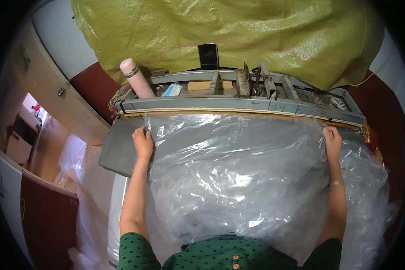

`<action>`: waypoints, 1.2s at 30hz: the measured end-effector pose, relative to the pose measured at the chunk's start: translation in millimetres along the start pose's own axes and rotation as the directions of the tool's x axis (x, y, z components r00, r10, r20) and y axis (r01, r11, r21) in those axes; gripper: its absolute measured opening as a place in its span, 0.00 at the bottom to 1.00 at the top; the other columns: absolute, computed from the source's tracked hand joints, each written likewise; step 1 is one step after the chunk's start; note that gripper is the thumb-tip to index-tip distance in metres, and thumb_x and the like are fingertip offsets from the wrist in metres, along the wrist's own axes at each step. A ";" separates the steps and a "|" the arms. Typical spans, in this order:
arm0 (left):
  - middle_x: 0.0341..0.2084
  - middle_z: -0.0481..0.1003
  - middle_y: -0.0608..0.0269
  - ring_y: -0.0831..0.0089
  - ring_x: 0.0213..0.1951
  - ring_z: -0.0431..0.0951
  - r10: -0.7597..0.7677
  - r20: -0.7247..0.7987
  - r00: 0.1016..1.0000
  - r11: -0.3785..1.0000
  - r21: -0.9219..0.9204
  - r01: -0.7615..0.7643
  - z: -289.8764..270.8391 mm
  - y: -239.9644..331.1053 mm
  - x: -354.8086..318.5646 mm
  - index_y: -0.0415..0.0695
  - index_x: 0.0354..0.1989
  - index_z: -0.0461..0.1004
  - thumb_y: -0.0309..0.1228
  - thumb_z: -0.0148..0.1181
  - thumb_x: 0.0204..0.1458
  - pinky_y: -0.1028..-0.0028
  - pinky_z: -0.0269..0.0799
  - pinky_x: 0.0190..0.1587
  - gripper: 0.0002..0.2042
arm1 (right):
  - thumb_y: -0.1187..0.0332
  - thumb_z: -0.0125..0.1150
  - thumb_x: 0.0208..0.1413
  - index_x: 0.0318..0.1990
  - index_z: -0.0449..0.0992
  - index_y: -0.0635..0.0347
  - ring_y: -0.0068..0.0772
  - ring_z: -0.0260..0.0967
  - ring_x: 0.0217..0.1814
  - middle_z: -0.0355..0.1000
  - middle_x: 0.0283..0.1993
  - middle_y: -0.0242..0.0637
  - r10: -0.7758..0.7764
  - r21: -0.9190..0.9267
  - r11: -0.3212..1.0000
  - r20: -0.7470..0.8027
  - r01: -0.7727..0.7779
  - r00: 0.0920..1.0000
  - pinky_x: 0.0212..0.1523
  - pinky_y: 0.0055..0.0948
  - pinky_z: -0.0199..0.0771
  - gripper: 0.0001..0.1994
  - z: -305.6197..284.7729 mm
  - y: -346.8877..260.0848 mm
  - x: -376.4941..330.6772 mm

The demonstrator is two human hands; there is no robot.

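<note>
Starting at the far left of the frame, a pale wall and a dark red panel run down the side. Next comes a grey pad [117, 150] lying flat, left of the middle. The left hand [142, 143] sits at its edge, fingers pinched shut on the left corner of a big clear plastic sheet [238, 175]. Above that hand, in the upper left, a pink bottle [136, 78] leans in a long grey metal tray [238, 105]. The crinkly sheet fills the middle of the picture and spreads across the pad. Over the tray, at the top, bulges a huge green sack [229, 31] with a small black phone [208, 56] propped against it. Tools [254, 81] lie in the tray's middle. On the right, the right hand [333, 137] grips the sheet's other corner, closed on it.
</note>
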State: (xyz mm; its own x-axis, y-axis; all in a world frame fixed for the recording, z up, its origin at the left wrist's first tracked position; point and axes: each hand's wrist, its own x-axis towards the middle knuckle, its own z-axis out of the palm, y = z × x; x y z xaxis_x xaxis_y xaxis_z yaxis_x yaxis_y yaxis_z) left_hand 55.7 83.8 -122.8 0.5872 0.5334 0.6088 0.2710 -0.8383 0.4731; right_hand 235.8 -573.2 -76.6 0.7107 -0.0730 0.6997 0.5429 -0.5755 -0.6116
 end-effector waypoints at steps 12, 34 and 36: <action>0.23 0.69 0.65 0.80 0.27 0.68 0.101 0.349 0.932 0.629 -0.748 0.212 -15.4 169.5 -108.8 0.39 0.34 0.66 0.26 0.48 0.55 0.78 0.65 0.31 0.04 | 0.65 0.53 0.53 0.21 0.69 0.65 0.42 0.59 0.20 0.63 0.17 0.43 0.266 -0.652 0.737 0.035 -0.180 0.963 0.25 0.38 0.60 0.13 -273.9 130.1 -281.6; 0.19 0.69 0.65 0.80 0.20 0.69 0.342 0.582 0.738 0.270 -0.813 0.516 -150.0 208.5 -92.8 0.47 0.66 0.36 0.24 0.61 0.47 0.85 0.60 0.21 0.43 | 0.62 0.66 0.45 0.56 0.64 0.60 0.33 0.62 0.56 0.66 0.53 0.42 -0.569 0.563 0.820 0.782 0.106 0.255 0.56 0.33 0.62 0.30 71.9 -346.6 38.3; 0.21 0.70 0.65 0.80 0.24 0.71 0.374 0.578 0.725 0.292 -0.816 0.499 -157.0 210.6 -95.4 0.46 0.66 0.36 0.23 0.60 0.47 0.84 0.63 0.26 0.43 | 0.58 0.66 0.44 0.61 0.55 0.59 0.36 0.59 0.59 0.62 0.58 0.43 -0.692 0.695 0.719 0.711 0.031 0.124 0.59 0.33 0.59 0.38 117.3 -380.4 19.8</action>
State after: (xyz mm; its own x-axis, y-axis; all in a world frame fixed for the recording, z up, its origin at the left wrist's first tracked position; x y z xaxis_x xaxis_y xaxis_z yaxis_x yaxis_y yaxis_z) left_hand -63.0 -125.9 18.7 0.9680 0.0083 0.2506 -0.2499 0.1137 0.9616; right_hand 95.8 -260.1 126.6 0.0305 0.9684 0.2477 0.7229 0.1497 -0.6746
